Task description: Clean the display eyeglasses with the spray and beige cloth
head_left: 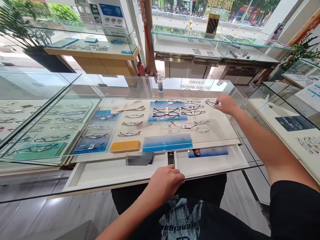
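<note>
My right hand (226, 105) reaches into the glass display case (75, 160) at its far right. Its fingers pinch a pair of glasses (212, 103) lying at the back right of the white tray (225, 128). My left hand (166, 181) rests on the front edge of the pulled-out drawer (112, 173), fingers curled over the lip. Several pairs of eyeglass frames (166, 114) lie in rows on the tray, some on a blue mat (167, 111). A folded cloth (127, 106) lies at the back left of the tray.
An orange glasses case (125, 146) and a blue card (167, 142) sit at the tray's front. A small spray bottle (160, 82) stands on the glass top. More glass cases with frames stand to the left (30, 133), right (300, 133) and behind (200, 46).
</note>
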`<state>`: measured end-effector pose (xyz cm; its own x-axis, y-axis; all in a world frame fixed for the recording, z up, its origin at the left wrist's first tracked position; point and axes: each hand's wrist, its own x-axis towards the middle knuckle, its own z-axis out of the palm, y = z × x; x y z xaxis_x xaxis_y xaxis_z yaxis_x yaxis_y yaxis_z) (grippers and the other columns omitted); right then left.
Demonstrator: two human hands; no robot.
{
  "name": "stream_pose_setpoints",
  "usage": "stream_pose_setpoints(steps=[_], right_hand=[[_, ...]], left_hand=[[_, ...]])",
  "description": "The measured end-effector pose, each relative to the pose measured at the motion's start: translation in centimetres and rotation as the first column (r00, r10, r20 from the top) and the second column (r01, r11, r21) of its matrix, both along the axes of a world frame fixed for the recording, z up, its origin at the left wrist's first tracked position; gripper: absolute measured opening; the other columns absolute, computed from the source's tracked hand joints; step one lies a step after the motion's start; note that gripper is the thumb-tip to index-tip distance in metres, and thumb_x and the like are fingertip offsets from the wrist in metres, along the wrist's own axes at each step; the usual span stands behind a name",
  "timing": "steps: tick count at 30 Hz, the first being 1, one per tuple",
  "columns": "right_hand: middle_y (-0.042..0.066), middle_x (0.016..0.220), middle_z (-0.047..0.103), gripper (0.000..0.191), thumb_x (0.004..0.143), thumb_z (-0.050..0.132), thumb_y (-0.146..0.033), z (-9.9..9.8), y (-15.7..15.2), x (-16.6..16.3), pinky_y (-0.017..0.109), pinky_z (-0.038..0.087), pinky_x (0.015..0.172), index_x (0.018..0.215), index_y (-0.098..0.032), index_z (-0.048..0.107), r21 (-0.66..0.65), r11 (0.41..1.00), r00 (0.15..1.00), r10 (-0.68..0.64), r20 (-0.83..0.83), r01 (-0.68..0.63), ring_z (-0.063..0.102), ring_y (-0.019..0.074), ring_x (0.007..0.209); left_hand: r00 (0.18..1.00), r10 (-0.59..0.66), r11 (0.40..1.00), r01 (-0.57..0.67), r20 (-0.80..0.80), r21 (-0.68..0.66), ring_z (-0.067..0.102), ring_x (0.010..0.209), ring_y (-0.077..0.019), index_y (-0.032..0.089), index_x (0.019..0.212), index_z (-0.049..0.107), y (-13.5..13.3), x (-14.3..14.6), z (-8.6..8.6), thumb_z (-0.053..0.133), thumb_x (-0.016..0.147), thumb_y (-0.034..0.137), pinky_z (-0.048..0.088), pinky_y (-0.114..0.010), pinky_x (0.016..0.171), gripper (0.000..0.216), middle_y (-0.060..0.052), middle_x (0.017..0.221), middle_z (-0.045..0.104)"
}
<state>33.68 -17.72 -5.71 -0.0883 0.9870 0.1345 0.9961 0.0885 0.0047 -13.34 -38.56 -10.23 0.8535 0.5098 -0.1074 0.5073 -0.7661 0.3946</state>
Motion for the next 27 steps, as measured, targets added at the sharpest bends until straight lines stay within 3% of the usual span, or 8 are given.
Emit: stream_pose_setpoints(steps=[5,8,11,13,15,18,24,27], right_hand=[[0.009,0.106,0.083,0.017,0.093,0.065,-0.04,3.1,-5.2,-1.1,0.043,0.058,0.086,0.088,-0.026,0.073,-0.023,0.999,0.996,-0.04,-0.084,0.038,0.074,0.0306,0.101],[0.005,0.103,0.083,0.019,0.093,0.067,-0.046,6.3,-9.9,-3.3,0.041,0.058,0.088,0.09,-0.028,0.073,-0.193,0.974,0.95,0.054,-0.306,-0.117,0.075,0.0276,0.097],[0.003,0.1,0.082,0.014,0.09,0.069,-0.044,8.4,-14.2,-6.9,0.04,0.058,0.088,0.091,-0.03,0.072,-0.406,0.869,0.902,0.096,-0.422,-0.282,0.074,0.0266,0.096],[0.003,0.097,0.081,0.009,0.089,0.069,-0.038,8.3,-16.3,-9.4,0.04,0.056,0.086,0.086,-0.03,0.07,-0.549,0.761,0.892,0.087,-0.443,-0.346,0.073,0.0268,0.093],[0.003,0.096,0.079,0.005,0.087,0.07,-0.033,7.0,-17.8,-11.5,0.039,0.054,0.082,0.084,-0.03,0.067,-0.647,0.682,0.909,0.063,-0.411,-0.341,0.071,0.0272,0.093],[0.004,0.097,0.078,0.01,0.084,0.072,-0.029,3.2,-19.0,-13.3,0.038,0.05,0.078,0.082,-0.029,0.062,-0.678,0.674,0.936,0.06,-0.345,-0.294,0.069,0.0283,0.092],[0.005,0.093,0.078,0.009,0.088,0.071,-0.02,-6.0,-18.2,-12.9,0.034,0.052,0.079,0.089,-0.026,0.065,-0.407,0.829,0.914,0.278,-0.296,-0.384,0.071,0.0248,0.089],[0.012,0.1,0.078,0.011,0.089,0.064,-0.013,-9.1,-15.3,-12.1,0.043,0.051,0.095,0.088,-0.023,0.066,-0.279,0.883,0.92,0.325,-0.219,-0.378,0.068,0.0316,0.103]], left_hand=[[1.0,-0.014,1.0,0.014,-0.022,-0.004,0.069,0.087,-0.0238,0.022,0.09,0.075,0.1,0.1,0.0,0.063,0.11,0.024,0.041,-0.038,0.071,0.023,-0.004,0.09,0.081],[0.998,-0.031,0.999,0.03,-0.05,-0.015,0.07,0.089,-0.0249,0.022,0.092,0.075,0.0,0.2,0.1,0.062,0.112,0.026,0.041,-0.04,0.07,0.025,-0.004,0.094,0.083],[0.996,-0.048,0.999,0.047,-0.07,-0.025,0.07,0.091,-0.0256,0.022,0.093,0.076,0.0,0.2,0.2,0.06,0.113,0.028,0.039,-0.041,0.069,0.026,-0.003,0.096,0.083],[0.996,-0.059,0.998,0.058,-0.074,-0.023,0.07,0.091,-0.0257,0.022,0.094,0.077,-0.1,0.2,0.3,0.06,0.114,0.029,0.039,-0.04,0.068,0.026,-0.004,0.096,0.083],[0.995,-0.07,0.997,0.069,-0.074,-0.016,0.069,0.09,-0.0253,0.022,0.095,0.077,-0.2,0.3,0.3,0.06,0.114,0.029,0.038,-0.04,0.067,0.027,-0.004,0.095,0.083],[0.994,-0.087,0.996,0.087,-0.072,0.003,0.069,0.089,-0.0247,0.022,0.095,0.077,-0.3,0.3,0.2,0.061,0.114,0.03,0.038,-0.041,0.066,0.025,-0.003,0.094,0.083],[0.995,-0.093,0.995,0.094,-0.018,0.038,0.067,0.087,-0.024,0.022,0.092,0.074,-0.7,0.1,-0.1,0.065,0.112,0.029,0.036,-0.041,0.065,0.023,-0.003,0.09,0.081],[0.997,-0.081,0.996,0.08,0.013,0.041,0.066,0.085,-0.0238,0.023,0.092,0.073,-0.9,0.0,-0.1,0.066,0.111,0.025,0.032,-0.04,0.063,0.021,-0.002,0.089,0.08]])
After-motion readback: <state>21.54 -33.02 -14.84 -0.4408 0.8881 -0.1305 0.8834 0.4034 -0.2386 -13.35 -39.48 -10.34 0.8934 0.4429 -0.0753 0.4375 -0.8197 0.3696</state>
